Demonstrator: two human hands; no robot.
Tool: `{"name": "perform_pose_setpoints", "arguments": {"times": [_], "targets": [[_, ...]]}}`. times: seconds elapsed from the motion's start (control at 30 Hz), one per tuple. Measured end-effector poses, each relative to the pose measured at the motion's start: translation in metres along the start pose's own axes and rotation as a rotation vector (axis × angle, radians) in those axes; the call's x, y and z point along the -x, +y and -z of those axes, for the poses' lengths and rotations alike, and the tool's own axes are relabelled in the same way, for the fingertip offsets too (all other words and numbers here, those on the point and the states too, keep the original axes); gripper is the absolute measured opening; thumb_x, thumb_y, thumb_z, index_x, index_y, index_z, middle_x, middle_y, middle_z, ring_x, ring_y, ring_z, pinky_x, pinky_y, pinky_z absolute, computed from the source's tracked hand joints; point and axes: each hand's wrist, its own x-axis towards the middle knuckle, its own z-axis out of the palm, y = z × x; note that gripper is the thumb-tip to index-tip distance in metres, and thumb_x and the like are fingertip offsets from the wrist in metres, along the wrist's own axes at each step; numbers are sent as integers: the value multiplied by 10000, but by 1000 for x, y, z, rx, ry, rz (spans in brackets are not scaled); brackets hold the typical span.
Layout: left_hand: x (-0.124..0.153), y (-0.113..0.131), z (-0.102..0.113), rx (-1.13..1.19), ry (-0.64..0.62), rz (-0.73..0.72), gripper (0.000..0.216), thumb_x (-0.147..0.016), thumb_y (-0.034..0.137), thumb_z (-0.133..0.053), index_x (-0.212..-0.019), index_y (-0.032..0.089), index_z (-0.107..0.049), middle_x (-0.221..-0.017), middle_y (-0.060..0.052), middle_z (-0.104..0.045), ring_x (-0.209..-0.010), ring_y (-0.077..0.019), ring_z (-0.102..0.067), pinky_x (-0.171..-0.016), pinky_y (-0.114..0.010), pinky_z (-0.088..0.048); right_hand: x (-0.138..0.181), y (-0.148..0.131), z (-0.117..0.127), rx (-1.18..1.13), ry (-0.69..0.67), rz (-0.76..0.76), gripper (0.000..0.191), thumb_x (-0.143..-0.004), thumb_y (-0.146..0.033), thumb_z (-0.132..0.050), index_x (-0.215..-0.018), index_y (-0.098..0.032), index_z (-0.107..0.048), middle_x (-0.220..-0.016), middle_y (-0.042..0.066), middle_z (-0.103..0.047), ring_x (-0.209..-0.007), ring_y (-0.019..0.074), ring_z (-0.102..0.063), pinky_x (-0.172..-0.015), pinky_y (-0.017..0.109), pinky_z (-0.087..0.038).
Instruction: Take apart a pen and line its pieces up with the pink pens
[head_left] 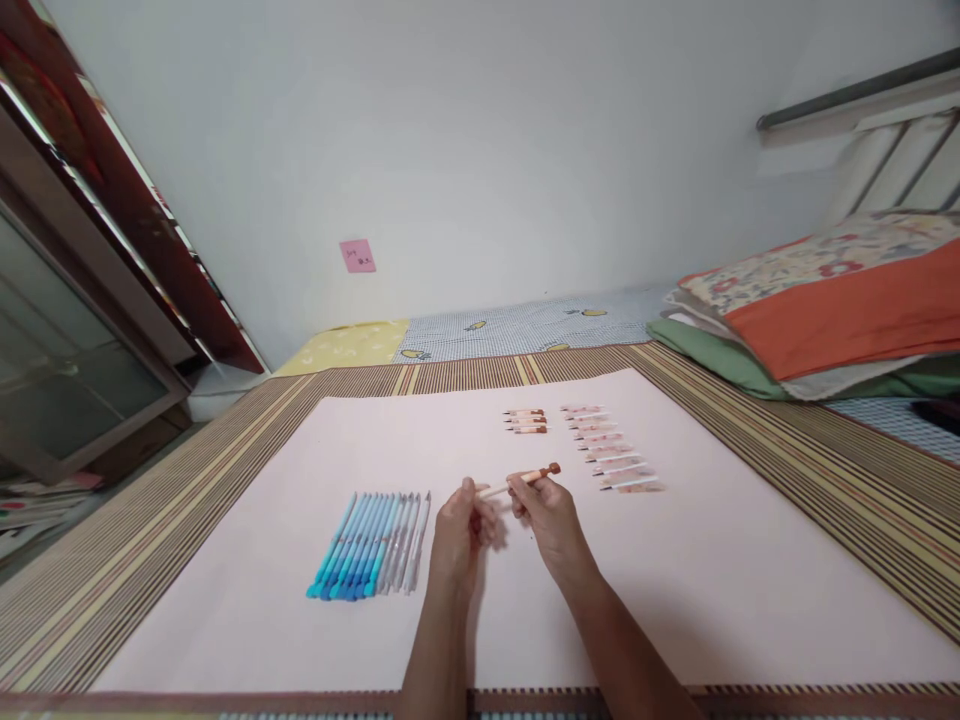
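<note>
White wall (487,150) up front, pink note (358,256) stuck on it, bedding (862,310) piled off to the right, and a striped mat (360,380) under a pale sheet (675,590).

I've got one pen (493,491) held up over the middle of the sheet. My left hand (459,525) seems to pinch its plain end, though the fingers hide the very tip. My right hand (551,515) pinches it further along, with the brown end poking out past the fingers. Pretty sure the step in hand is two-handed work on this one pen; I'd say the next move calls for a light, steady pinch so it doesn't roll.

Counting outward: 3 brown parts (527,421) just beyond the hands, then 8 pink parts (609,449) to their right, dark tips facing left. Over on the left, maybe 8 blue pens (356,550) and around 4 clear pens (403,545), packed too tight for me to swear to either number.
</note>
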Motion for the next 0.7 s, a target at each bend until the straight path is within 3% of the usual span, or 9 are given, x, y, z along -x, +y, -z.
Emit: {"name": "perform_pose_setpoints", "arguments": {"times": [0.07, 0.17, 0.33, 0.43, 0.6, 0.7], "targets": [[1, 3, -1, 46, -52, -24, 611, -585, 521, -958, -997, 142, -711, -652, -7, -699, -516, -100, -582, -523, -199, -438, -2, 3, 2, -3, 17, -11, 510, -660, -656, -840, -630, -180, -657, -533, -11, -577, -512, 119, -472, -524, 282, -344], [1, 4, -2, 30, -73, -63, 556, -546, 392, -996, -954, 145, -709, -698, -30, -735, -564, -113, -628, -591, -214, -489, -4, 4, 2, -18, 12, -29, 519, -666, -659, -833, -615, -179, -644, -529, -13, -571, -505, 113, -465, -522, 280, -339], [-6, -6, 0, -45, 60, -20, 536, -661, 635, -863, -661, 150, -635, -466, -2, -592, -377, -84, -472, -398, -197, -300, -1, -2, 1, 6, -27, -4, 492, -666, -643, -833, -727, -167, -724, -560, -8, -594, -541, 131, -499, -523, 278, -353], [-7, -8, 1, -27, 51, 50, 610, -688, 730, -793, -632, 145, -627, -430, 5, -540, -362, -78, -437, -384, -201, -277, 1, -4, 1, 15, -12, -11, 508, -651, -644, -838, -787, -162, -751, -569, -5, -606, -553, 141, -515, -527, 281, -366], [-4, -1, -3, 112, -45, -4, 586, -536, 423, -1001, -958, 154, -696, -701, -22, -725, -549, -95, -592, -548, -194, -456, -1, -3, 2, -24, 48, -69, 515, -626, -660, -846, -673, -169, -696, -539, -11, -582, -525, 130, -497, -526, 287, -375], [-5, -3, -4, 82, -17, -25, 501, -560, 430, -983, -831, 148, -670, -623, -6, -691, -448, -57, -501, -457, -169, -354, -1, -4, 1, -61, 20, -68, 505, -621, -641, -857, -704, -163, -717, -557, -9, -599, -534, 126, -502, -535, 285, -391]]}}
